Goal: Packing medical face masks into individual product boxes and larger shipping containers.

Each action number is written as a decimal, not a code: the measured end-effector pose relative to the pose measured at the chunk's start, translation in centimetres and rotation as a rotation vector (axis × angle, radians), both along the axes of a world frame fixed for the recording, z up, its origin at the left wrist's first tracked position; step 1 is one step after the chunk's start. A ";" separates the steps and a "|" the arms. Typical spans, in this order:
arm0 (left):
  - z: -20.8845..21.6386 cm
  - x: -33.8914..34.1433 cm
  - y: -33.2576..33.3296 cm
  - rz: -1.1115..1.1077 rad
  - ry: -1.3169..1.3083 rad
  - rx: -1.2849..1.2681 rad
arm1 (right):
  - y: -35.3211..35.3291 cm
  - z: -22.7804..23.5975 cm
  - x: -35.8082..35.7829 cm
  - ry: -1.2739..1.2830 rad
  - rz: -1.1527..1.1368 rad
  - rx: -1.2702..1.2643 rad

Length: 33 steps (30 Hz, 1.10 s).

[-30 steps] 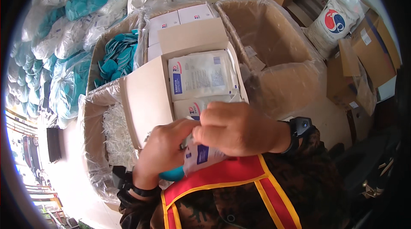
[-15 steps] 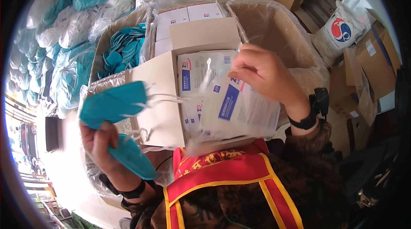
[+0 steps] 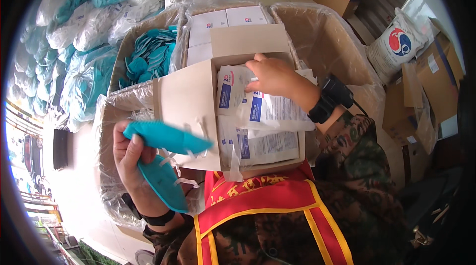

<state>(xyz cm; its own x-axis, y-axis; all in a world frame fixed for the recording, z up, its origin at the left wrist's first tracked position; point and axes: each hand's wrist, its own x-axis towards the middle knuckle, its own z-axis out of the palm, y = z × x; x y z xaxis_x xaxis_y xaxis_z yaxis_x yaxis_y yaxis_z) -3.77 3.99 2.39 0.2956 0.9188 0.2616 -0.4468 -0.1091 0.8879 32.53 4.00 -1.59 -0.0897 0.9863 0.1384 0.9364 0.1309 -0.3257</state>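
My left hand is closed on two teal face masks, one upper mask angled toward the box and one lower mask hanging by my wrist. White ear loops dangle from them. Over the open carton, my right hand has its thumb and forefinger apart. Beneath that hand a white-and-blue printed mask packet lies slanted across the carton's right side. More flat packets fill the carton. A clear plastic strip hangs over its near edge.
A plastic-lined box of teal masks stands behind left. White cartons sit in another box behind, beside a lined, deep brown box. Bagged masks pile up at left. A white sack and brown cartons stand at right.
My right hand has lowered the packet onto the carton and its pinch has loosened. The ear loops no longer stretch across toward it. My left hand has shifted right with the masks, the upper one swinging downward.
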 end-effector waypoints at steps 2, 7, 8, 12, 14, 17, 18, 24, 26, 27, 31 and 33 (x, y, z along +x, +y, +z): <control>-0.9 1.0 0.8 -0.097 -0.078 0.043 | -0.5 0.0 0.5 0.080 -0.002 0.056; -1.3 5.3 2.3 0.201 0.101 -0.046 | -3.5 3.1 0.1 0.233 0.007 0.178; -1.4 6.1 2.7 0.227 0.176 -0.002 | -4.1 3.5 -0.3 0.238 0.029 0.186; -1.6 9.4 4.0 0.122 0.556 0.081 | -6.7 4.4 -1.8 0.231 0.091 0.263; -1.4 11.1 3.8 0.002 0.595 0.385 | -7.5 4.8 -2.1 0.182 0.134 0.325; -0.2 12.5 3.0 -0.215 0.509 0.192 | -8.2 5.6 -2.3 0.140 0.161 0.374; 0.0 12.3 3.2 -0.264 0.541 0.176 | -8.3 5.5 -2.3 0.133 0.160 0.411; 0.9 13.3 -0.3 0.023 0.654 0.186 | -9.1 6.2 -3.2 -0.012 0.168 0.498; 0.9 13.4 -1.6 0.095 0.633 0.207 | -9.6 6.9 -4.0 0.045 0.193 0.440; 0.9 13.2 -2.0 0.114 0.664 0.251 | -9.5 7.0 -4.0 0.056 0.179 0.396; 0.8 13.2 -3.3 0.043 0.627 0.262 | -8.9 6.9 -3.4 0.091 0.203 0.321; 1.3 12.7 -3.1 -0.067 0.600 0.179 | -8.9 7.0 -3.2 0.098 0.245 0.313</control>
